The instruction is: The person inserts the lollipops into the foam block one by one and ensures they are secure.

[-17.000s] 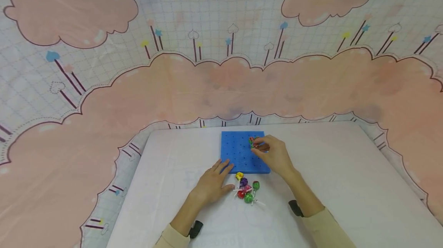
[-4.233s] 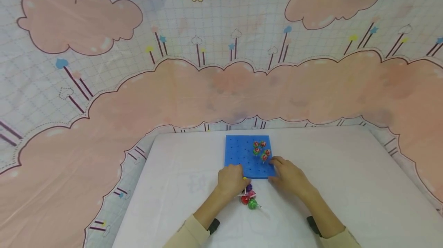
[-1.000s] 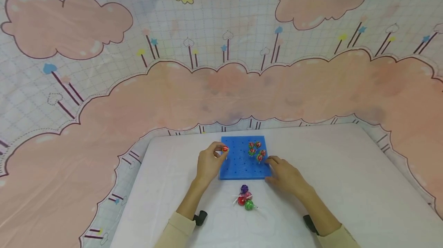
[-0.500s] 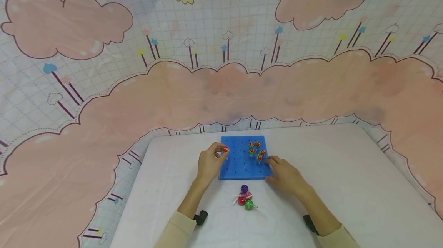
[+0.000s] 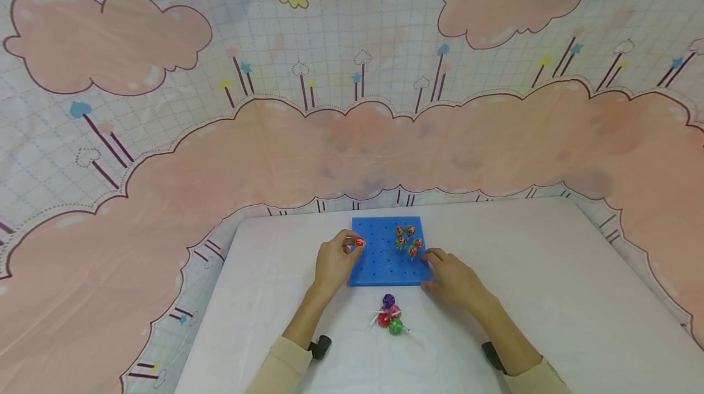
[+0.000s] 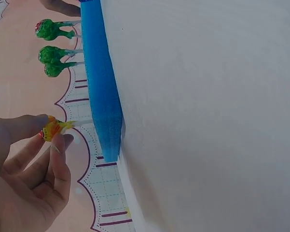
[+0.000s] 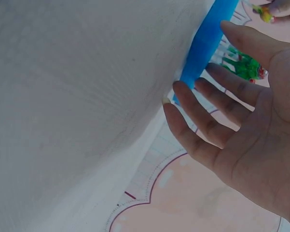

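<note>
My left hand (image 5: 332,262) pinches a yellow-wrapped lollipop (image 6: 53,130) by its head between thumb and fingers. Its white stick (image 6: 83,122) points down, with the tip right at the surface of the blue board (image 5: 379,267), over the board's left part. This board is thick and dotted with rows of small holes. Several red-and-green lollipops (image 5: 401,241) stand upright in its right half. My right hand (image 5: 456,278) rests at the board's right edge, fingers spread and relaxed, holding nothing; in the right wrist view the fingertips (image 7: 226,26) overlap the board's side.
In front of the board lies a small pile: a purple lollipop (image 5: 388,300), a pink lollipop (image 5: 395,310), a red lollipop (image 5: 383,320) and a green lollipop (image 5: 396,325). All is on a white table (image 5: 522,272) before a cloud-patterned backdrop (image 5: 352,143).
Earlier my right hand was placing a red-and-green lollipop; now it rests at the board's edge. My left hand has taken the yellow lollipop from the pile to the board's left and just lowered slightly.
</note>
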Demonstrator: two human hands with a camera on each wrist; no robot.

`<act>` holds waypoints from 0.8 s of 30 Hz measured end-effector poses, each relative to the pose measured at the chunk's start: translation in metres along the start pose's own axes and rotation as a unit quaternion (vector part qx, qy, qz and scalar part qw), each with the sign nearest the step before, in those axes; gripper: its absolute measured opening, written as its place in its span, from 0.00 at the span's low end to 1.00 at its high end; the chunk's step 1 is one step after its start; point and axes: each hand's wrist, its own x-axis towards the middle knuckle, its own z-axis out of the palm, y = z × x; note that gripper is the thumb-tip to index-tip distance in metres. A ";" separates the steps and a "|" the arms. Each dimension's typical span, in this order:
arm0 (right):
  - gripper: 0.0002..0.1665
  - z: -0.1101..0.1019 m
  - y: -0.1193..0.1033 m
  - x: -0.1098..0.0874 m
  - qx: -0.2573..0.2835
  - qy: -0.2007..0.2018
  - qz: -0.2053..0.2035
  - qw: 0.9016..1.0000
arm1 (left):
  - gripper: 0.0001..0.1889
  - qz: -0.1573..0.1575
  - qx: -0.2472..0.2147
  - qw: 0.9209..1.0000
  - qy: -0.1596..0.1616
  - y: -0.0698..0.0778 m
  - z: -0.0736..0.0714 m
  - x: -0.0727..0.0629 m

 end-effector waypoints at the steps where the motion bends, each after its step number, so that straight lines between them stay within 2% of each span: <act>1: 0.33 0.000 0.000 0.000 0.001 0.001 -0.001 1.000 | 0.09 0.001 0.002 1.000 0.000 0.000 0.000 0.000; 19: 0.33 -0.001 -0.001 0.000 0.000 -0.002 0.005 1.000 | 0.09 -0.001 0.007 1.000 0.000 0.002 0.001 0.000; 24: 0.33 -0.001 -0.001 0.000 0.000 -0.005 0.007 1.000 | 0.12 0.001 0.010 1.000 0.008 0.000 0.002 0.001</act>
